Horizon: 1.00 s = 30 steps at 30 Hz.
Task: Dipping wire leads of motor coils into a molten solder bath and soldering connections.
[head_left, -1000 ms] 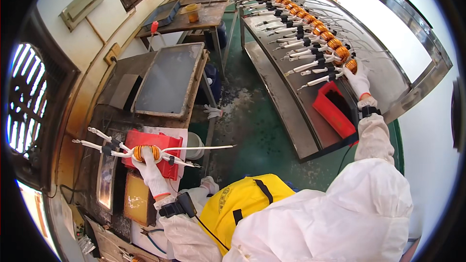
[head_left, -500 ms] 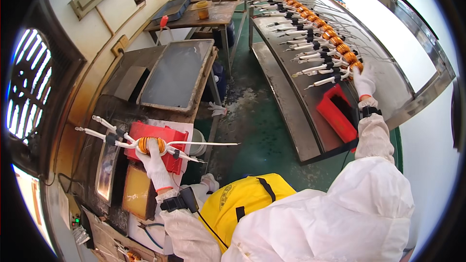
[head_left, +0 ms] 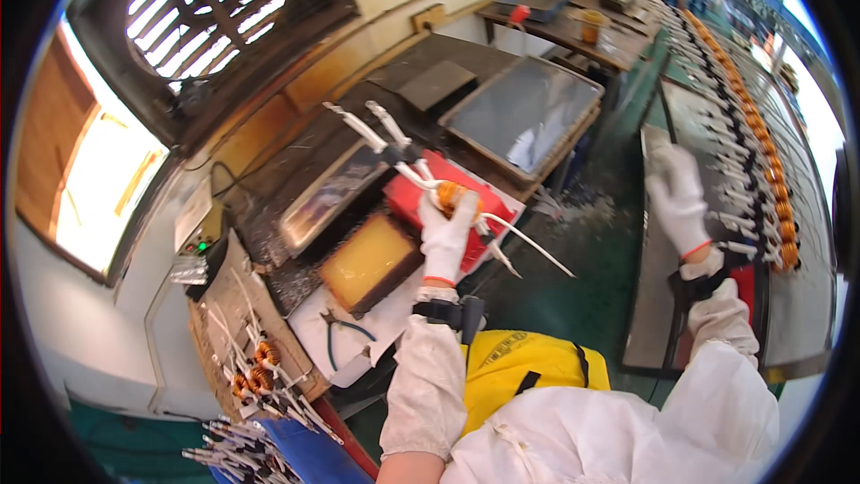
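My gloved left hand [head_left: 445,237] is closed around a copper-wound ring coil [head_left: 460,201] above a red box [head_left: 415,202]. White-sleeved leads with black wraps stick out on both sides of the coil, and the upper ones end in metal lugs. Off to the right, my gloved right hand [head_left: 678,197] hovers by the edge of a metal table [head_left: 652,305]. Its fingers are loosely bent and apart, holding nothing I can see. Beyond it runs a long row of similar coils [head_left: 775,184], with their leads pointing left. Part of another red box [head_left: 743,289] shows beneath my right wrist.
A tray of yellowish material [head_left: 372,262] sits left of my left hand, beside pliers [head_left: 340,333] and a long metal-rimmed trough [head_left: 331,202]. A wide grey tray [head_left: 528,112] lies farther back. More coils [head_left: 260,372] rest on a board at lower left.
The view has swung left. My right hand has come away from the row of coils, back toward the table's near edge. My left hand still grips its coil.
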{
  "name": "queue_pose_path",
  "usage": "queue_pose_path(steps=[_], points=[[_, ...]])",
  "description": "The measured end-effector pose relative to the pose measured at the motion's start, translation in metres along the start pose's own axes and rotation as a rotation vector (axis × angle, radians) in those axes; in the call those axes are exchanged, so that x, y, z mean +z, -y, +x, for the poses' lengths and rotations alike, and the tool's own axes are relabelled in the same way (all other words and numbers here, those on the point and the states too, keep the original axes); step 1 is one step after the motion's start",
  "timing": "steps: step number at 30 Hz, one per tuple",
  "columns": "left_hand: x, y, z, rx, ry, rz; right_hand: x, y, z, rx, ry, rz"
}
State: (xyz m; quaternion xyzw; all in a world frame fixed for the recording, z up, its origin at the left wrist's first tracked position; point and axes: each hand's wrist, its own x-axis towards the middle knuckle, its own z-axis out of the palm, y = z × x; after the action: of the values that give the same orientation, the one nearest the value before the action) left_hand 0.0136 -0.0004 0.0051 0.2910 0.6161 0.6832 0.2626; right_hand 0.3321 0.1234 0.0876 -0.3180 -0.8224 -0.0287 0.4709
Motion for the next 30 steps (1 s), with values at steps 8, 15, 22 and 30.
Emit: queue_pose_path(steps=[8, 15, 22, 30], points=[[-0.008, 0.008, 0.002, -0.054, -0.022, 0.25, 0.139, 0.132, 0.006, -0.14, 0.485, 0.518], [-0.007, -0.004, -0.001, -0.056, 0.063, 0.354, 0.188, 0.141, -0.006, 0.283, 0.426, 0.567], [-0.006, 0.021, 0.007, -0.025, 0.062, 0.026, 0.172, 0.082, -0.004, 0.942, 0.476, 1.039], [-0.018, 0.03, 0.008, 0.054, 0.096, 0.273, 0.113, 0.055, 0.002, 1.046, 0.483, 0.569]])
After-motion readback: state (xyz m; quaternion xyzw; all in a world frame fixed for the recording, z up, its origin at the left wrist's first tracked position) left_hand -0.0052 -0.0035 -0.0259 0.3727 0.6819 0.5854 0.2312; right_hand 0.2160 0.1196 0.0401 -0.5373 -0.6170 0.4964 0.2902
